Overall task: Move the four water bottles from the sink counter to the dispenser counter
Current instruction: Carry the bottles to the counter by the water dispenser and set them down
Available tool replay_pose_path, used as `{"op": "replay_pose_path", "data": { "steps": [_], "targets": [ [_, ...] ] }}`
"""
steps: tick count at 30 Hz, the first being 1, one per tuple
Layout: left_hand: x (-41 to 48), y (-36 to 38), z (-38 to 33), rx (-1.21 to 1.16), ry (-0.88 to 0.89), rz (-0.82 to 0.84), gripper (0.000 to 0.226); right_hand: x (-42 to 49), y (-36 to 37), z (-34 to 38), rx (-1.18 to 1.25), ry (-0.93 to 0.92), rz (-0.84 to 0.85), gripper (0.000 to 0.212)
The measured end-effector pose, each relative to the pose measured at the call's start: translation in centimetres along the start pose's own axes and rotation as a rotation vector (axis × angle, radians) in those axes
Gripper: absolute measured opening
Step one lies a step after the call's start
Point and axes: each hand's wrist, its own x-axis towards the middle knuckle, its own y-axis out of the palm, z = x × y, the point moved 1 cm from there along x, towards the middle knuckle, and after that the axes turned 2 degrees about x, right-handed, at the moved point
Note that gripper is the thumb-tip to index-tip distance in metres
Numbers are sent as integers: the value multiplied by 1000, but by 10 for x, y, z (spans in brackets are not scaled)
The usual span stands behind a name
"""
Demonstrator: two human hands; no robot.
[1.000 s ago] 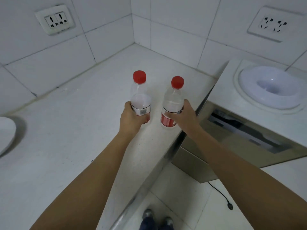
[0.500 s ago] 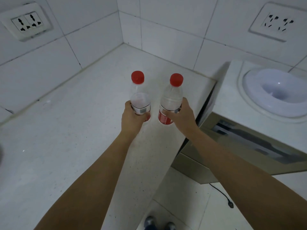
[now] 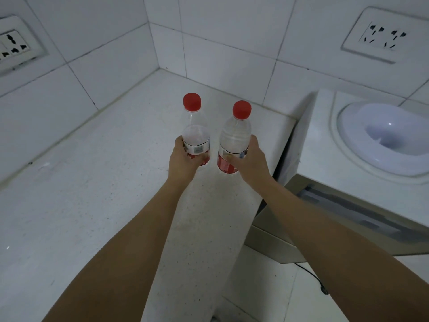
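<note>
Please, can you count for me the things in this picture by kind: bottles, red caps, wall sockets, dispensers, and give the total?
Water bottles: 2 (one in the left hand, one in the right hand): left bottle, right bottle
Red caps: 2, and
Wall sockets: 2, and
Water dispensers: 1
Total: 7

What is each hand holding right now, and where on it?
Left hand grips one clear plastic red-capped water bottle around its lower body, at the label. Right hand grips a second, matching bottle the same way.
</note>
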Motion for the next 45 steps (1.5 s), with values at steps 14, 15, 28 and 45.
{"op": "replay_pose_path", "data": {
  "steps": [14,15,28,45],
  "targets": [
    [35,18,-11,-15,36,66,62,27,-4,-8,50,17,-57,68],
    [35,20,-13,-29,49,65,60,27,-4,-9,49,14,-58,67],
    [33,7,-3,158,11,128,71,25,-8,-7,10,-8,-20,69],
    [-57,-82,-13,668,101,125,48,-23,-33,20,-719,-17,280,35]
  ]
}}
